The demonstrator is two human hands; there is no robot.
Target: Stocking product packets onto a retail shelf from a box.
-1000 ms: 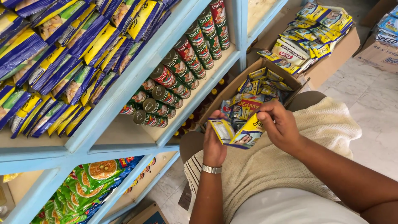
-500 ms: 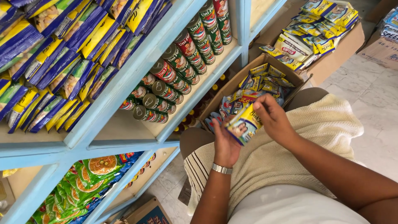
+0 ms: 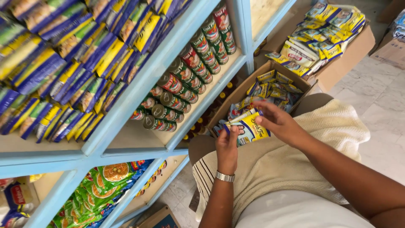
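A: Head view, what are the hands doing?

B: Both are on one small stack of yellow-and-blue sachets [image 3: 249,128], held over the lap, just near of the open cardboard box [image 3: 236,95]. Left hand [image 3: 228,145] has its grip clamped on the stack's left end from below, watch on that wrist. Right hand [image 3: 276,122] has its grip pinched on the stack's top right edge.

A: Box contents?

B: More of the same sachets, loosely piled. It sits tilted at the knees, against the foot of the light-blue shelf unit [image 3: 156,71].

A: On the shelves?

B: Upper left: blue-and-yellow packets [image 3: 63,71], packed tight. Middle shelf: rows of tins [image 3: 181,80] lying on their sides. Lower left: green packets [image 3: 101,190]. Bottles behind the box, too hidden to tell more.

A: Anything far right?

B: A second cardboard box [image 3: 350,55] on the tiled floor [image 3: 379,101], heaped with yellow-and-white sachets.
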